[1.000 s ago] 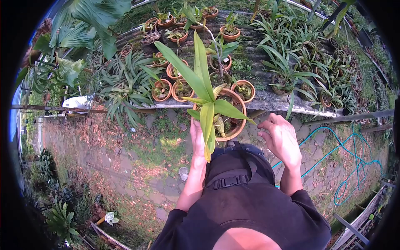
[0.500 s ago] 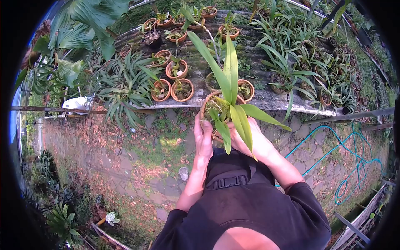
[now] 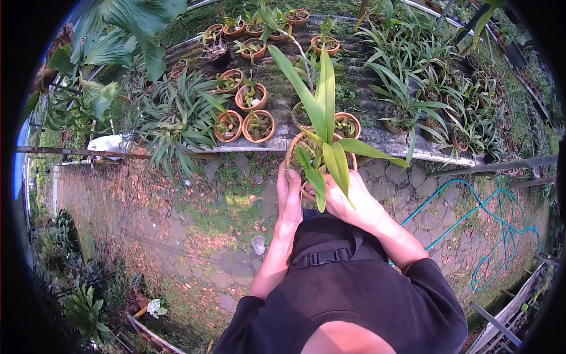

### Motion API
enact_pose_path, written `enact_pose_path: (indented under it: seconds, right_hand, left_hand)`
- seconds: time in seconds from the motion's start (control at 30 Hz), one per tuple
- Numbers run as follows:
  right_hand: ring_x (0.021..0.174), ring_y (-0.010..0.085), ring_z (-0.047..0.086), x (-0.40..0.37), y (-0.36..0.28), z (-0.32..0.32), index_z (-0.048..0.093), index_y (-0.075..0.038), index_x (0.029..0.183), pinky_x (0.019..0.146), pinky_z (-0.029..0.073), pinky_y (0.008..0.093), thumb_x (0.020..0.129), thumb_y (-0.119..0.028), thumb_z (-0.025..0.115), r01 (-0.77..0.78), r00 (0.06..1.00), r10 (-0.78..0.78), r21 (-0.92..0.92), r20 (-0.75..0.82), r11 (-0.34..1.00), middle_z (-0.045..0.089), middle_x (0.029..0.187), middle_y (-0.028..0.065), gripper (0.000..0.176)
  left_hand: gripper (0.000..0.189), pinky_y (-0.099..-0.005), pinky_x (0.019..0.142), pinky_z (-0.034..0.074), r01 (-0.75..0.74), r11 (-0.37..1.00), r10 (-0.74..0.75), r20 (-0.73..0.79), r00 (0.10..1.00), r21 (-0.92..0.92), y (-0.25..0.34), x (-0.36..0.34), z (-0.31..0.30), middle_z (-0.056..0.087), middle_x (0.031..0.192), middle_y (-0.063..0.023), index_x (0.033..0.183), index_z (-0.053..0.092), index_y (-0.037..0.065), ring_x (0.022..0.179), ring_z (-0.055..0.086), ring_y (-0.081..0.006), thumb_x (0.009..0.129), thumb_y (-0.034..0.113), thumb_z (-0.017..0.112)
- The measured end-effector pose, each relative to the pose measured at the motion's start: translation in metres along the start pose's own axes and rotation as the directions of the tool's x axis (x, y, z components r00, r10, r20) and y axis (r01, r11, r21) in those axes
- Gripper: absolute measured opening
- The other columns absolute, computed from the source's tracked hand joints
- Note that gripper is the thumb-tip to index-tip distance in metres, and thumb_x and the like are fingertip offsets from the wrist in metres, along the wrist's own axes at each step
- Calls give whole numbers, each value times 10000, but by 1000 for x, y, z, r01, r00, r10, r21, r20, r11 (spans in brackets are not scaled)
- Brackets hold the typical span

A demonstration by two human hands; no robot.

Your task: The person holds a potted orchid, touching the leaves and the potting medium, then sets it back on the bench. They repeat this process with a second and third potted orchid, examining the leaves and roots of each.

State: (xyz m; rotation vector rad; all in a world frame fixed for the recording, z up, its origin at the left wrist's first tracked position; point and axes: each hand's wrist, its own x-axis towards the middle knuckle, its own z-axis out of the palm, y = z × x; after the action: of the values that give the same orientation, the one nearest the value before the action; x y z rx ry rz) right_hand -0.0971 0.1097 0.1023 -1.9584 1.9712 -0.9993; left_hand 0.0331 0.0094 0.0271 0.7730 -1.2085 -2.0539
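A clay pot [image 3: 289, 160] with a broad-leaved, orchid-like plant [image 3: 319, 112] is held in front of my body, by the bench's near edge. My left hand [image 3: 289, 197] grips the pot's left side, thumb up along the wall. At the front right, my right hand [image 3: 352, 203] is bent in against the pot, its fingers curled near the rim. Drooping leaves cover those fingertips, so what they pinch is hidden. Long green leaves spread up and to the right above both hands. Thin pale roots or stems show inside the pot on the left.
Behind the pot, a corrugated bench [image 3: 283, 131] bears several small clay pots [image 3: 258, 127] and strappy plants [image 3: 183, 112] at left and right. A teal hose [image 3: 436, 236] lies looped on the stone path at right. A white bag [image 3: 109, 145] is at far left.
The held plant's leaves have shifted slightly, the lower right ones moving up and left. More of the pot's right rim shows. My left hand keeps its grip; my right stays at the pot's front.
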Motion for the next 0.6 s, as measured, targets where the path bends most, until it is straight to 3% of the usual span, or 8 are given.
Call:
enact_pose_path:
  seconds: [0.1, 0.2, 0.27, 0.33, 0.43, 0.47, 0.57, 0.6]
  right_hand:
    - [738, 369, 682, 0, -9, -12, 633, 13, 878, 635, 532, 455, 809, -38, 670, -93, 995, 90, 72, 43, 993, 647, 797, 152, 93]
    - [774, 371, 672, -9, -13, -22, 624, 18, 909, 662, 519, 459, 816, 5, 682, -159, 984, 174, 235, -47, 959, 636, 806, 143, 110]
    - [791, 340, 649, -20, -6, -36, 633, -2, 948, 678, 506, 414, 845, 3, 711, -218, 971, 237, 341, -15, 915, 617, 858, 134, 129]
    - [810, 330, 655, -30, -2, -52, 625, 2, 926, 707, 512, 392, 843, -2, 723, -278, 953, 304, 391, -5, 877, 610, 888, 115, 128]
    - [885, 320, 646, -46, 9, -71, 678, -5, 943, 767, 516, 408, 823, -35, 758, -353, 935, 347, 90, 72, 931, 626, 904, 111, 147]
    - [884, 319, 642, -47, 9, -70, 684, -8, 951, 771, 514, 412, 820, -48, 764, -363, 932, 362, 49, 24, 931, 626, 902, 110, 159]
    - [872, 316, 628, -46, 7, -67, 698, -19, 965, 777, 510, 422, 814, -79, 779, -359, 929, 359, 20, -90, 933, 623, 894, 105, 182]
    - [862, 315, 624, -40, 2, -64, 699, -23, 962, 773, 509, 423, 815, -86, 781, -327, 937, 333, 72, -106, 942, 622, 891, 101, 179]
  left_hand:
    - [689, -329, 1029, 462, -98, 995, 98, 59, 993, 3, 9, -7, 6, 572, 1366, -103, 1521, 382, 19, 1218, 569, -172, 1065, 517, 518]
    - [669, -332, 1038, 458, -106, 993, 111, 106, 988, -54, -5, -5, -12, 570, 1374, -92, 1541, 359, 26, 1226, 566, -160, 1080, 489, 500]
    - [653, -334, 1063, 444, -168, 983, 178, 149, 973, -78, -18, -1, -28, 554, 1404, -89, 1561, 337, 33, 1255, 555, -157, 1091, 458, 492]
    - [636, -360, 1121, 412, -140, 985, 147, 65, 987, -105, -15, -3, -25, 514, 1473, -88, 1573, 331, 49, 1328, 521, -184, 1083, 411, 515]
    - [648, -442, 1183, 385, -91, 972, 86, -34, 996, -216, -18, -7, -28, 510, 1506, -85, 1533, 407, 59, 1387, 492, -241, 1026, 400, 624]
    - [631, -456, 1183, 385, -55, 952, 26, -98, 995, -301, -35, -2, -38, 505, 1513, -80, 1536, 409, 72, 1380, 501, -241, 1030, 385, 618]
    - [627, -457, 1184, 380, -82, 973, 74, -45, 996, -214, -27, -3, -31, 497, 1521, -76, 1549, 393, 79, 1389, 491, -235, 1034, 367, 606]
    - [601, -329, 1141, 383, -201, 959, 218, 69, 973, -201, -29, -1, -30, 476, 1509, -97, 1590, 301, 63, 1358, 496, -185, 1105, 377, 465]
